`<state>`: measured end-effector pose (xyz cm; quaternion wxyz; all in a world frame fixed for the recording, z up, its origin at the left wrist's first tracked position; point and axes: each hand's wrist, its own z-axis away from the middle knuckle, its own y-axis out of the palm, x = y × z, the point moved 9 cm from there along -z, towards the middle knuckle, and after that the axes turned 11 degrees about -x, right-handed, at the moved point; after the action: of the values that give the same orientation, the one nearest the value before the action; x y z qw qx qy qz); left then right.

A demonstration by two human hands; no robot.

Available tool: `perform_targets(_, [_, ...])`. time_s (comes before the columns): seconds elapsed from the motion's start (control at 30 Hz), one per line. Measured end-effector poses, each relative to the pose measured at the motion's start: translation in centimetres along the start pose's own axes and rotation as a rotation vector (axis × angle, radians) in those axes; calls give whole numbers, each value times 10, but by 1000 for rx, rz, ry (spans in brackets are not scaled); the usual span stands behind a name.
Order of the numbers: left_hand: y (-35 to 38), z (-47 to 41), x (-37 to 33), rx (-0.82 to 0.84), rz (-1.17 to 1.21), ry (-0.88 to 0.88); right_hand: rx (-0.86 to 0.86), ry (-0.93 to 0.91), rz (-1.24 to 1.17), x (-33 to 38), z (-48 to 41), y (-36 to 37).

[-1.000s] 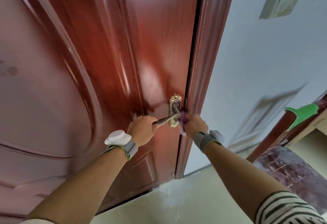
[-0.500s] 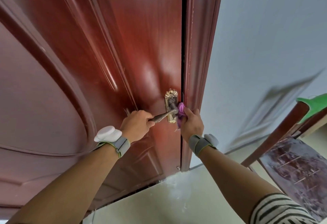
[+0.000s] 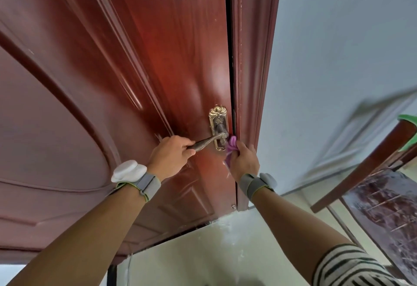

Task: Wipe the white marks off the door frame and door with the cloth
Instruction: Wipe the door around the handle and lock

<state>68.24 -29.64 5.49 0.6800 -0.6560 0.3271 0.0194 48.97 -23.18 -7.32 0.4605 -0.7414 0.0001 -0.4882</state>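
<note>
Cloth (image 3: 232, 144), bunched in right hand (image 3: 244, 161), has been shifted up to door (image 3: 158, 60) edge. Handle (image 3: 207, 142) is gripped by left hand (image 3: 171, 152). Edge wiping judged underway.

Left hand (image 3: 171, 154) grips door handle (image 3: 207, 141); right hand (image 3: 244, 161) just beside it presses purple cloth (image 3: 232, 143) against door (image 3: 171, 60) edge, frame (image 3: 252, 60) alongside.

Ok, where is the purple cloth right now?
In the head view, just right of centre, the purple cloth is bunched in the right hand, at the gap between the brass handle plate and the door frame.
</note>
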Motion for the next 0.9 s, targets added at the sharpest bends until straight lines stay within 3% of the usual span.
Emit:
perform_targets(0.1, [1, -1, 2, 3, 6, 2, 181, 184, -100, -30, 3, 11])
perform_targets(0.2, [3, -4, 5, 18, 22, 17, 50, 310, -312, -28, 3, -7])
perform_targets(0.37, [5, -7, 3, 42, 21, 52, 16, 659, -558, -28, 15, 32])
perform_targets(0.57, [4, -8, 0, 38, -7, 125, 63, 857, -829, -30, 25, 63])
perform_targets(0.73, [4, -13, -1, 61, -21, 178, 223, 1059, -1025, -25, 39, 81])
perform_targets(0.9, [3, -15, -4, 92, -16, 253, 299, 1042, -1233, 4, 48, 78])
